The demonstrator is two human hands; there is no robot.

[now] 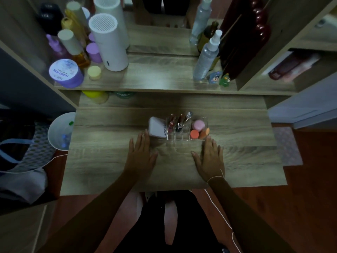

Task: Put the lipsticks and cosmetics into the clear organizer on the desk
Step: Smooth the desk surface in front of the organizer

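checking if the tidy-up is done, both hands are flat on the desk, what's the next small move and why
Probably lift the left hand to the white compact and seat it properly: it leans tilted against the left end of the clear organizer, while the lip tubes and sponges already sit inside. Both hands are empty.

A grey-brown wood grain is shown on the counter (113, 161). In the clear organizer (184, 133), dark red lipsticks (176, 121), a pink lid (199, 124) and orange sponges (199, 133) are seen; a white compact (157, 127) lies at its left.
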